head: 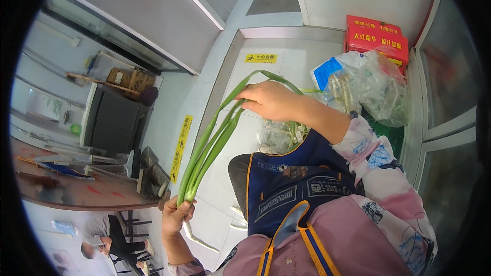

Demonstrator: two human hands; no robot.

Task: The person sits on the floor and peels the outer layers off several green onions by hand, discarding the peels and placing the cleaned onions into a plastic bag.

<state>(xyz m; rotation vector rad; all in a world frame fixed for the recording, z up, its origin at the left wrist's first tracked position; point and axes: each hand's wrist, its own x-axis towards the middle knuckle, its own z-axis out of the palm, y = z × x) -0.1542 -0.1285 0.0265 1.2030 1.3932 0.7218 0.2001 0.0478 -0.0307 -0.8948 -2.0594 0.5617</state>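
Observation:
My left hand (178, 214) grips a long green onion (205, 153) where its white stalk meets the leaves. The thin white stalk hangs below that hand, bent toward the lower right. My right hand (268, 99) pinches the green leaves higher up, and one long leaf arches over its back. Beyond my apron (299, 184), a heap of green onions (297, 132) lies on the floor beside clear plastic (274, 140), partly hidden by my right forearm. A few white stalks (238, 224) rest on the tiles left of the apron.
Plastic bags (378, 80) and red cartons (378, 42) stand at the right by a glass door (448, 65). A raised floor edge with yellow warning stickers (181, 149) runs at the left. Past it are a table (88, 188) and a seated person (115, 234).

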